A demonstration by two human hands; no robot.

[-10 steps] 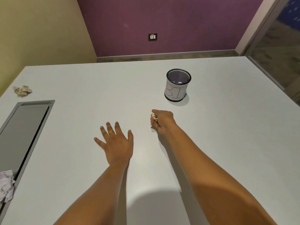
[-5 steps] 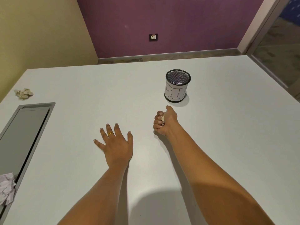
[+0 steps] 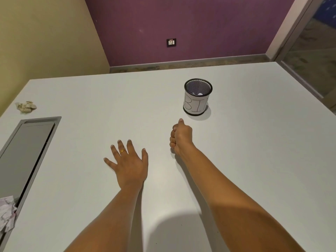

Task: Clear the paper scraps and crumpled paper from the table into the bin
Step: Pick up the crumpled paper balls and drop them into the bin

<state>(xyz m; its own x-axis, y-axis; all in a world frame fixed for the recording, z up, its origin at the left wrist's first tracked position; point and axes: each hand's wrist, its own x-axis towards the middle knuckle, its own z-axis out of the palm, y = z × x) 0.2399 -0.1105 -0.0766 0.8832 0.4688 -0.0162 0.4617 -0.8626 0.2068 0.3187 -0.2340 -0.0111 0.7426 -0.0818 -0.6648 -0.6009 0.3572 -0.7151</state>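
A small black mesh bin (image 3: 197, 104) with a white label stands on the white table (image 3: 254, 142), some white paper inside it. My right hand (image 3: 181, 137) is a closed fist just in front of the bin, thumb up; the paper scrap it closed on earlier is hidden inside the fingers. My left hand (image 3: 130, 164) lies flat on the table, fingers spread, a gold ring on one finger. A beige crumpled paper (image 3: 26, 106) lies far left. A white crumpled paper (image 3: 7, 213) sits at the left edge.
A grey recessed cable hatch (image 3: 27, 153) is set into the table on the left. The table's far edge meets a purple wall; a glass door frame stands at the right.
My right hand has closed fully over the small paper scrap and turned thumb-up, moving slightly toward the bin. My left hand has stayed flat in place.
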